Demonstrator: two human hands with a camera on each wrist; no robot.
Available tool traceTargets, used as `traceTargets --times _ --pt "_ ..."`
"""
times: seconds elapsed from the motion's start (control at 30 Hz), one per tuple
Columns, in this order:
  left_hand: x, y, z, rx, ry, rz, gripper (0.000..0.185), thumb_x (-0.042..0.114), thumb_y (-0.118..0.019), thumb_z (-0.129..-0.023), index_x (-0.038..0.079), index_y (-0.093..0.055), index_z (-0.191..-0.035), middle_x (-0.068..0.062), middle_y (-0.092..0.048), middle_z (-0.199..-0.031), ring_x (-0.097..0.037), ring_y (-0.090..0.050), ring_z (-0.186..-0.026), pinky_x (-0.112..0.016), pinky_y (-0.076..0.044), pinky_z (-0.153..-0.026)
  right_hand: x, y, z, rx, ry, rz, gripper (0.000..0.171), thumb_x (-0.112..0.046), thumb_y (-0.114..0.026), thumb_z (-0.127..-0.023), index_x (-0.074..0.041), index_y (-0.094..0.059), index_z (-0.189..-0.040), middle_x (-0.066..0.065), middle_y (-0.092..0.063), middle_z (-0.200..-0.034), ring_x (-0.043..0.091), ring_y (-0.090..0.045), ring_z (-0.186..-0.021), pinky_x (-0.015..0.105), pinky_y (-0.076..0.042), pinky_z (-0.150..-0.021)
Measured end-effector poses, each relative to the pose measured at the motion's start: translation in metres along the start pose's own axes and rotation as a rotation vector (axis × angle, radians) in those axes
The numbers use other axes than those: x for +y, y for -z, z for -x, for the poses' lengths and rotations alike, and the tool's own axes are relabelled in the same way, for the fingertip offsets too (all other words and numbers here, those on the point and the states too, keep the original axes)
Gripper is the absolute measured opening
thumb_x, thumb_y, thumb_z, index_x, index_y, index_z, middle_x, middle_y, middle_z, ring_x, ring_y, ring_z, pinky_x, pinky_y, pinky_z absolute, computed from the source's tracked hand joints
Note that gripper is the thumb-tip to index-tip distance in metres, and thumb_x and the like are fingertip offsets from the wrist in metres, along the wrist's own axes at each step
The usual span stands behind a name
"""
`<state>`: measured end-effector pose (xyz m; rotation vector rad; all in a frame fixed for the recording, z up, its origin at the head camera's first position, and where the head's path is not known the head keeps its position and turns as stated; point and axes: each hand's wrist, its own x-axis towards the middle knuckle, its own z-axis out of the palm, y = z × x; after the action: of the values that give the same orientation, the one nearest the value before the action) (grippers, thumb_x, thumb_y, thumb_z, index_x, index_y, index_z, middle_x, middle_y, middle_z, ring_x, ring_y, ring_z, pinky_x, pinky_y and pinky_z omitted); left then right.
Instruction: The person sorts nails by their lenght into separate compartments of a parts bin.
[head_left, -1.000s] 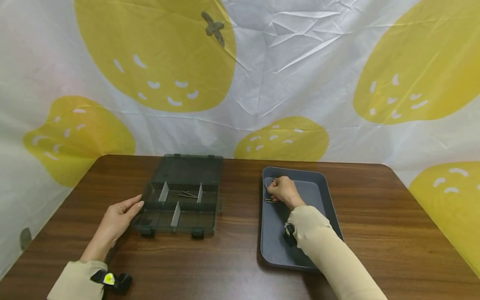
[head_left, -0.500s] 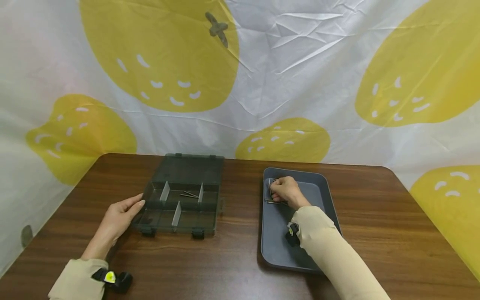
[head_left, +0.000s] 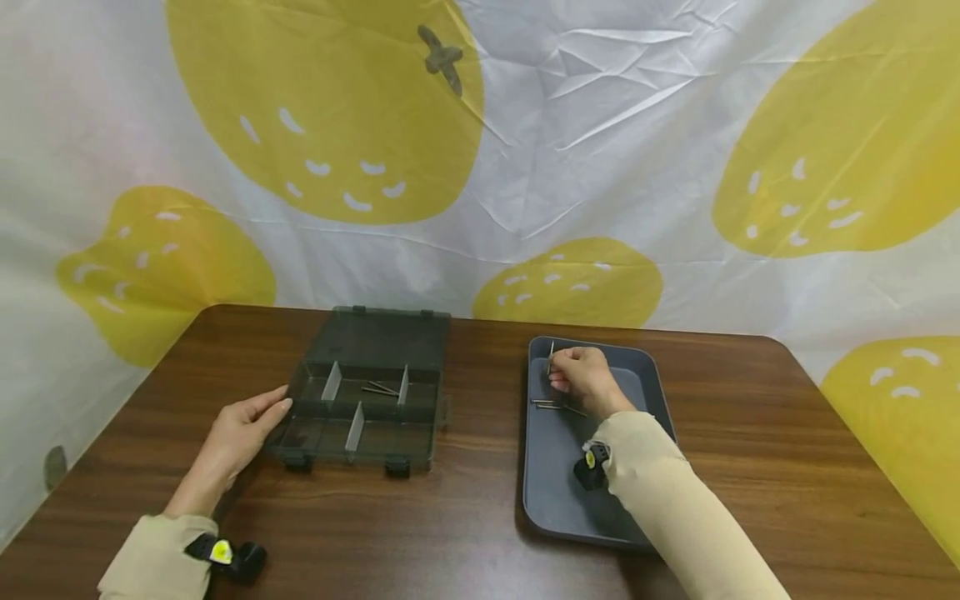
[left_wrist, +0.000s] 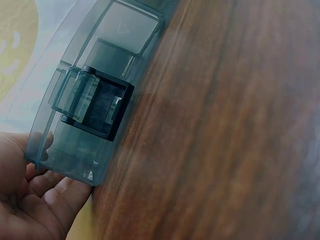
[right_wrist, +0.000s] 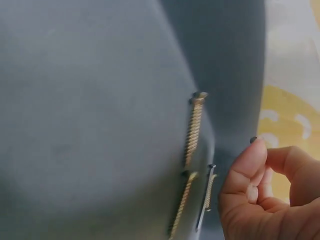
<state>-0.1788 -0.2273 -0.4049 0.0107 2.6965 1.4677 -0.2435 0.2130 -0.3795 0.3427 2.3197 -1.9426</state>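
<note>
Grey plastic tray [head_left: 660,400] sits on the right half of the brown wooden table [head_left: 480,508], with the right hand [head_left: 581,379] raised over its far left corner. The fingers are curled and pinch a thin screw [head_left: 551,354] held nearly upright, its tip just showing above the fingertips in the right wrist view. The forearm, in a beige sleeve [head_left: 675,508], runs from the near right edge of the frame across the tray to the wrist. Loose screws [head_left: 551,405] lie on the tray floor just below the hand; the right wrist view shows three of them [right_wrist: 192,130] close together beside the tray wall.

Smoke-tinted compartment box [head_left: 360,408] lies open on the left half of the table, lid flat behind it. Two or three screws [head_left: 378,388] rest in its middle rear compartment. The left hand [head_left: 240,433] lies flat on the table, fingers extended, fingertips touching the box's near left corner [left_wrist: 75,165]. Both hands are well apart. Yellow strawberry-print cloth [head_left: 480,150] hangs behind the table.
</note>
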Motion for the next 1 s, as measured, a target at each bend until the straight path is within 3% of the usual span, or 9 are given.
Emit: traceTargets --times 0.37,0.63,1.0 --pt "0.0 0.0 0.0 0.007 -0.008 -0.01 0.06 0.039 -0.044 -0.099 -0.002 -0.037 -0.142 -0.025 -0.035 -0.144 -0.045 -0.03 -0.134 -0.058 -0.029 -0.107 -0.021 -0.025 0.007 0.065 0.083 -0.192 0.011 -0.001 -0.05 -0.091 0.007 -0.056 -0.093 -0.004 -0.054 -0.061 0.001 -0.056 -0.051 0.013 -0.05 -0.051" --pt "0.001 0.0 0.0 0.008 -0.005 0.0 0.058 0.036 -0.045 -0.1 -0.003 -0.037 -0.142 -0.025 -0.036 -0.143 -0.045 -0.03 -0.134 -0.057 -0.029 -0.107 -0.035 -0.062 0.017 -0.025 0.075 -0.264 0.009 0.001 -0.051 -0.09 0.006 -0.057 -0.093 -0.004 -0.055 -0.062 0.003 -0.054 -0.052 0.013 -0.048 -0.049" --pt "0.001 0.0 0.0 0.006 0.0 0.005 0.058 0.036 -0.045 -0.099 -0.002 -0.037 -0.142 -0.025 -0.036 -0.143 -0.044 -0.03 -0.134 -0.057 -0.029 -0.107 -0.041 -0.119 0.033 -0.191 0.095 -0.227 0.024 -0.001 -0.053 -0.093 0.016 -0.056 -0.109 -0.001 -0.054 -0.067 0.005 -0.055 -0.055 0.015 -0.049 -0.052"
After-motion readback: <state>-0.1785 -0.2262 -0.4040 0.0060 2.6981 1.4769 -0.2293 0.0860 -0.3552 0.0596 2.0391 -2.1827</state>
